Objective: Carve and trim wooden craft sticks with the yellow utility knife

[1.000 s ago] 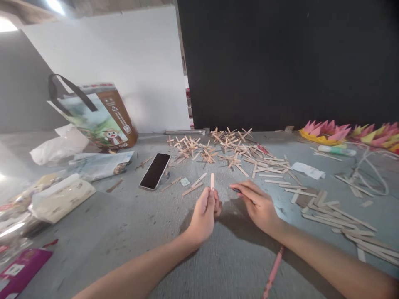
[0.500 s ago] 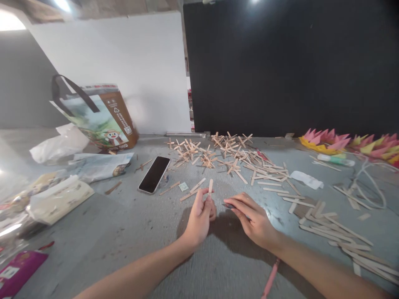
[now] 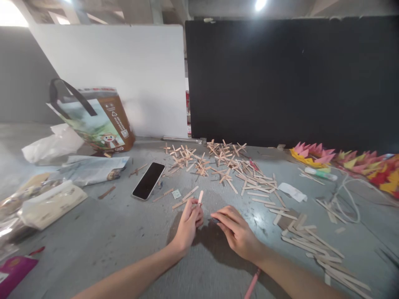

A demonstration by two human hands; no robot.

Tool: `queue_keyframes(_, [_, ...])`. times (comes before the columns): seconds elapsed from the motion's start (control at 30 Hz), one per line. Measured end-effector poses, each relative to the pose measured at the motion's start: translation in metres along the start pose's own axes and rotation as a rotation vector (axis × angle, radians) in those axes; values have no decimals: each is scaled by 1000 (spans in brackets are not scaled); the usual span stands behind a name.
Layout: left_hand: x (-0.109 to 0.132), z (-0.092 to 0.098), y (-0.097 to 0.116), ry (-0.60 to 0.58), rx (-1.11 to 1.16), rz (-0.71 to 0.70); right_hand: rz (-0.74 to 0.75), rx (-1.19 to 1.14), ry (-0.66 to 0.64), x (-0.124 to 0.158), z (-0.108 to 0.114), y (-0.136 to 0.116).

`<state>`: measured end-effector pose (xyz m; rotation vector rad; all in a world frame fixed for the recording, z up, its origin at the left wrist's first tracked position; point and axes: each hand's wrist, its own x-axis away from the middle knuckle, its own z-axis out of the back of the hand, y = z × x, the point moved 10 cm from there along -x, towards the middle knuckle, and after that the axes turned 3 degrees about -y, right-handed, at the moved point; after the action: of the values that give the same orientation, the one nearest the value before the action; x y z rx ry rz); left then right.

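Head view, grey table top.

- Left hand: rested on the table near centre, fingers curled narrow. A wooden craft stick is pinched between thumb and fingertips. The stick is held nearly upright, leaning slightly right, its rounded free end raised above the knuckles.
- Right hand: laid palm down just beside the left, apart from it. Fingers are stretched out flat and close together, pointed toward the left hand. Nothing is seen gripped. A small dark shape is noted at the fingertips; it cannot be identified.
- Beyond the hands: two loose sticks lying flat, then a heap of crossed sticks spread toward the black board.
- Right of the right hand: plain sticks scattered and overlapped.
- A smartphone, screen dark and face up, is placed left of the heap, well apart from the left hand.
- Far left: a printed shopping bag, tilted, black handle up, with a white plastic bag beside it.
- Far right edge: pink and yellow paper flowers, with a white cord coiled in front of them.
- A pink rod is seen under the right forearm at the bottom edge.
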<state>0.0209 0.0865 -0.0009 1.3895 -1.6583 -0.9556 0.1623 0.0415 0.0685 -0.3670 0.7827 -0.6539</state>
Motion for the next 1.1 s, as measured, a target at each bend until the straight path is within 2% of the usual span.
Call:
queue_keyframes(0.23, [-2,3,-3,-19,-95,-14,15,8,3,-2,2,-1])
queue_keyframes(0.43, [-1,8,-4,41,-24,-16,14,-2,-3,-1,2,-1])
queue_keyframes(0.73, [-1,12,-5,64,-11,-19,-13,-30,-41,2,-1,5])
queue_keyframes(0.93, [-6,5,-3,46,-56,-25,-111,-75,108,4,13,18])
queue_keyframes(1.03, [-9,-3,0,38,-38,-18,-137,-55,191,0,25,20])
queue_keyframes(1.1, [-14,-14,3,-9,-49,-4,-154,-32,201,-8,31,22])
